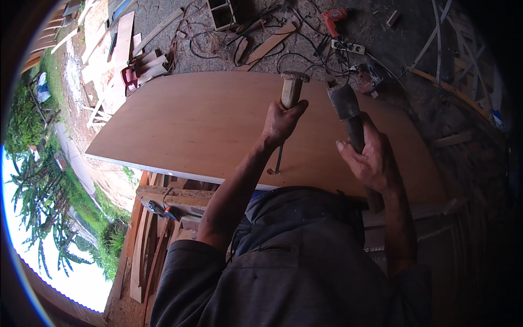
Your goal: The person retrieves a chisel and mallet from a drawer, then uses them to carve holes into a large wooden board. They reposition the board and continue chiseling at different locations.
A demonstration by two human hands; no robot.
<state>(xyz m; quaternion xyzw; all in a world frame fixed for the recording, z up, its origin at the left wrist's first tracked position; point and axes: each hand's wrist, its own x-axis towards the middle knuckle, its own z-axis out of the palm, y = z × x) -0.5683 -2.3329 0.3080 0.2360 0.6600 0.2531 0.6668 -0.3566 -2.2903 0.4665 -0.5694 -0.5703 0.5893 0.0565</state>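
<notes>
My left hand (pixel 281 121) is closed round the wooden handle of a chisel (pixel 291 92), whose struck end is frayed and spread. The thin metal blade runs down to a small round hole (pixel 271 171) near the near edge of a broad brown wooden panel (pixel 180 122). In my right hand (pixel 376 161) is a dark mallet (pixel 344 102), gripped by its handle. The mallet's head is raised to the right of the chisel, apart from it. Below my hand, the handle's lower end (pixel 375 200) shows over the panel's near edge.
Beyond the panel lie a red-orange power drill (pixel 333 23), a white power strip (pixel 348 47), tangled cables and wood offcuts (pixel 271 42). Another red tool (pixel 129 76) rests by the panel's far left edge. Timber (pixel 143 253) is stacked at the near left, beside an orange-and-black handled tool (pixel 170 212).
</notes>
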